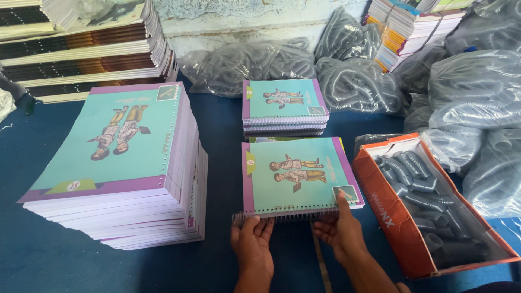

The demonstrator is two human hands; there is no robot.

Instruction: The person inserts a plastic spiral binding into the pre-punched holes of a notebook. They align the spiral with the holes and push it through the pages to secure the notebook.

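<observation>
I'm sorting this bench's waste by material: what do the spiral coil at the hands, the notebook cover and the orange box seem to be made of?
Spiral coil: probably dark grey plastic, with a dull sheen like the coils in the box; metal can't be excluded. Notebook cover: printed card, smooth and slightly glossy, lying flat. Orange box: cardboard, matte, its edges worn and creased.

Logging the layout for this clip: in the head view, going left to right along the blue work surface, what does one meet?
Tall stack of unbound notebooks → left hand → notebook with spiral wire under both hands → right hand → orange cardboard box of spiral coils → clear bags of coils.
</observation>
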